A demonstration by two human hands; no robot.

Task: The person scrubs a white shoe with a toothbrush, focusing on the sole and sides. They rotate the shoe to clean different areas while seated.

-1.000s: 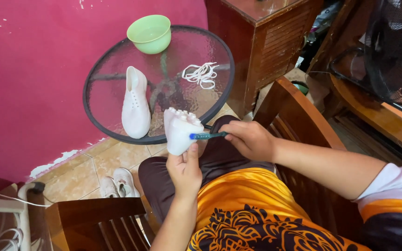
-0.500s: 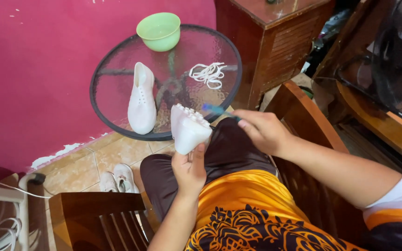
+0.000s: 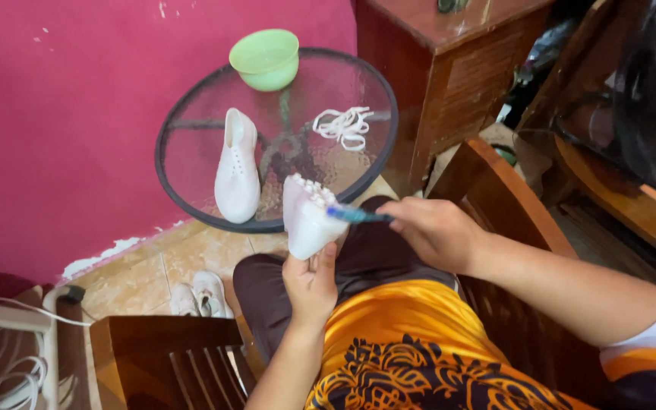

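White slip-on shoe with eyelet holes is held upright above the lap, just in front of the round glass surface, sole side toward the body. Left hand grips it from below, fingers wrapped up the heel and shut on it. Right hand pinches a thin blue-handled brush, fingers closed around the handle, its tip touching the shoe's top edge by the eyelets. Judged: short strokes with a firm left-hand grip would serve best, turning the shoe so each hole row faces the bristles. On the surface: a second white shoe lying toe toward the person, a loose bundle of white laces well apart from it, a pale green plastic bowl at the far rim. Magenta wall behind; dark wooden cabinet on the right; tiled floor with small white sandals; wooden chair arm beside the right forearm.
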